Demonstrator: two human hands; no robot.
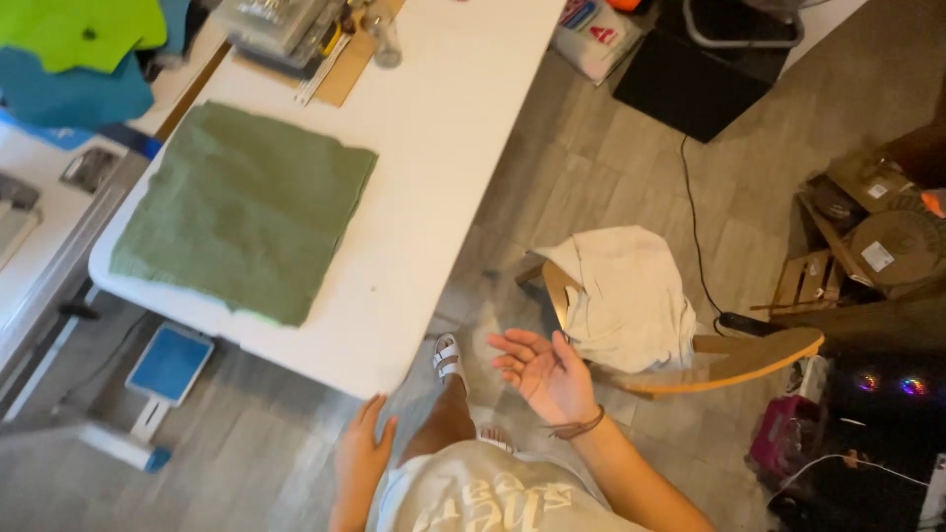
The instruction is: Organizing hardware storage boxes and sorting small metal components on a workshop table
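My right hand (540, 371) is held out palm up with fingers spread, holding nothing, just in front of a wooden chair (734, 358) draped with a white cloth (626, 293). My left hand (363, 451) hangs empty by my thigh, fingers apart, below the near corner of the white table (434, 148). A folded green fabric square (244, 207) lies flat on the table's left part. My foot in a white sandal (448, 357) stands on the floor between table and chair.
Bright green and teal fabrics (74, 49) lie at the top left. A clear box with tools (281, 25) sits at the table's far end. A blue foot pedal (169, 365) rests on the floor. A black cable (690, 217) and boxes (877, 236) are at the right.
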